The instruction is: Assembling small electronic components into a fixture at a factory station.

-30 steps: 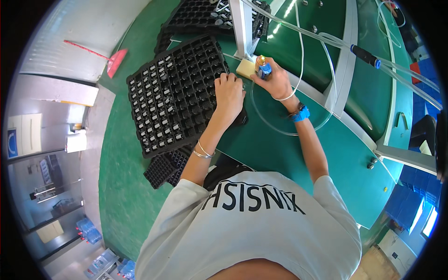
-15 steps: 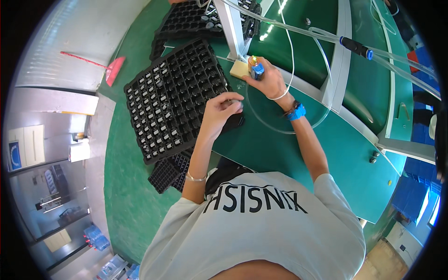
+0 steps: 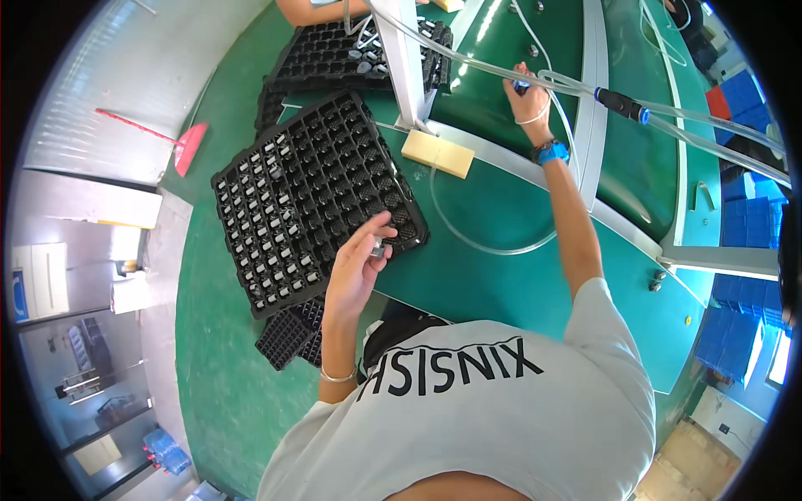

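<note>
My left hand (image 3: pixel 355 271) is closed around a small silvery metal part (image 3: pixel 378 248), pinched in its fingertips. It hovers at the near right corner of a black plastic tray (image 3: pixel 326 167). Small metal parts fill the tray's left side in rows, and many pockets on the right hold none. My right hand (image 3: pixel 528 104) reaches over the dark green belt (image 3: pixel 493 108) beyond the white rail. Its fingers are curled round a small blue hand-held tool (image 3: pixel 520 86), mostly hidden by them. A few loose metal parts (image 3: pixel 535 52) lie on the belt just past that hand.
A pale yellow block (image 3: pixel 437 154) lies by a white post (image 3: pixel 401 75). A clear hose (image 3: pixel 493 250) loops over the green tabletop (image 3: pixel 501 288). Another person's arm (image 3: pixel 322 10) is at a second black tray (image 3: pixel 313 63). More metal parts (image 3: pixel 657 281) sit at right.
My right hand has moved away from the yellow block, forward and right over the belt, with the blue tool. My left hand has drawn back and left, the metal part still in it.
</note>
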Demonstrator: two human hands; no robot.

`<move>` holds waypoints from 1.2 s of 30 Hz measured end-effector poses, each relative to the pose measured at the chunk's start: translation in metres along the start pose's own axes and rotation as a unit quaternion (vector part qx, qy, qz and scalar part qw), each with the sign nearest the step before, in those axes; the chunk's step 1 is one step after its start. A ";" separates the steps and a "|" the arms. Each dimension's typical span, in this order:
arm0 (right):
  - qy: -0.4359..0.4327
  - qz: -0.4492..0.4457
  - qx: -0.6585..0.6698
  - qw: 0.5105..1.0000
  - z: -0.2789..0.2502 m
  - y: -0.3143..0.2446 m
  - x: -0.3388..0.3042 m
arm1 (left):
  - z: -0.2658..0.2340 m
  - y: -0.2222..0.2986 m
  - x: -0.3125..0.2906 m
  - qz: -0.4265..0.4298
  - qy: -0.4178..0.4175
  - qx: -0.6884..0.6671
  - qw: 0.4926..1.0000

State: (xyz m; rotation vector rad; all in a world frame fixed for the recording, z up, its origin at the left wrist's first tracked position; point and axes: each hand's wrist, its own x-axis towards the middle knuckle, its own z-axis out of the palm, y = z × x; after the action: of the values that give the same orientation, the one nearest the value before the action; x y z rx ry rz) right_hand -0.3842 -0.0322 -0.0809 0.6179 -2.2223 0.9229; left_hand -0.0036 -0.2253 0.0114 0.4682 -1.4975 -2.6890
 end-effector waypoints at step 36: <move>-0.384 0.428 0.674 0.463 -0.145 -0.236 -0.089 | 0.051 0.013 -0.002 0.287 -0.031 0.131 0.948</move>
State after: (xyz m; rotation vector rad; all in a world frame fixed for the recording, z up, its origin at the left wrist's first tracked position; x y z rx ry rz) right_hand -0.1209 -0.0605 0.0394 0.4715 -1.8055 3.7118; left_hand -0.0172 -0.1896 0.0478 -0.0568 -1.6900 -2.0855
